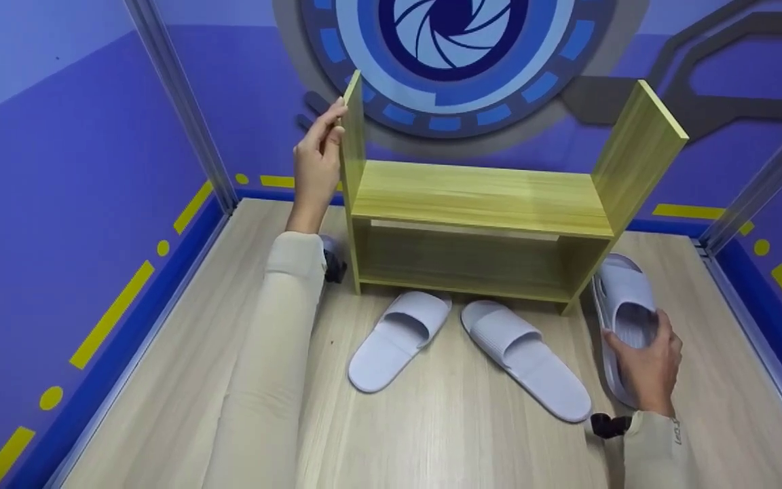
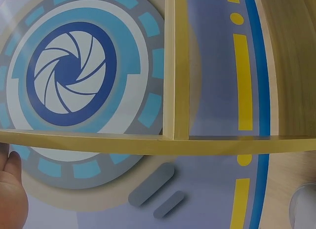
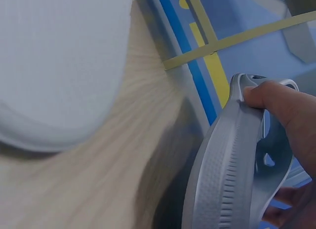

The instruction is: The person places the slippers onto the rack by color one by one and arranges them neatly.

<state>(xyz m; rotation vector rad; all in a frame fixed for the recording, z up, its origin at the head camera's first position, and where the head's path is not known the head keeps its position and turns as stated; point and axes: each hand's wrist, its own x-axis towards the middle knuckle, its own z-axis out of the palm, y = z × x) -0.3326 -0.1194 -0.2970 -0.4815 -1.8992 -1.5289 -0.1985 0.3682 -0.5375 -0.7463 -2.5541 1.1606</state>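
My right hand grips a light grey slipper by its side, right of the shelf. Close up in the right wrist view, the thumb lies on the slipper's rim and the sole is tilted on edge. My left hand touches the left upright panel of a yellow wooden shelf near its top, fingers and thumb at the outer side. Two more slippers lie on the floor before the shelf: one on the left, one on the right, toes towards it.
Partly hidden behind my left wrist, a grey rounded object lies by the shelf's left side. The shelf stands on a pale wood-grain surface. Blue printed walls with metal corner posts enclose the back and sides.
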